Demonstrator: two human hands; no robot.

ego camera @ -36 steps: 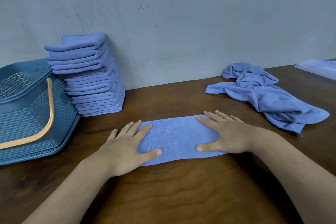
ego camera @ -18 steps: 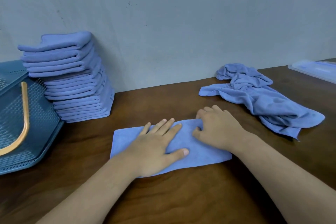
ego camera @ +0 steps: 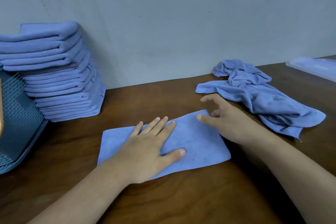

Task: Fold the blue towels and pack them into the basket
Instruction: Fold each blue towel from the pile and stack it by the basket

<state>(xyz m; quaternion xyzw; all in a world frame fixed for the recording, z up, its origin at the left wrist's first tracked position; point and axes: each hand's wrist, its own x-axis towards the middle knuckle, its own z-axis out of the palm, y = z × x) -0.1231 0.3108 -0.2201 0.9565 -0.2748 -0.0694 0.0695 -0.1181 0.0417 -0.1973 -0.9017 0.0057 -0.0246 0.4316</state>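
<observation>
A: How many towels do you count?

B: One folded towel (ego camera: 196,143) lies flat at the centre of the frame on the brown table (ego camera: 181,200). A stack of folded towels (ego camera: 60,85) stands at the left against the wall (ego camera: 172,23). Its layers run together, so I can give no firm count. A crumpled heap (ego camera: 258,94) lies at the right; whether it is one towel or two, I cannot tell.

A: And hands?

B: Two. The left hand (ego camera: 149,149) lies flat on the folded towel's left half, fingers straight and a little spread. The right hand (ego camera: 229,123) is at the towel's upper right corner, thumb and forefinger apart, the other fingers curled. It is blurred, and I cannot tell whether it holds the corner.

A: The basket?

B: One basket (ego camera: 18,118), dark teal, just beside the stack and cut off by the left edge. Its inside is out of view, and only a sliver of its orange handle (ego camera: 1,111) shows.

A: Anything else?

B: One pale flat object (ego camera: 312,66) in the upper right, cut by the frame edge and too blurred to name.
</observation>
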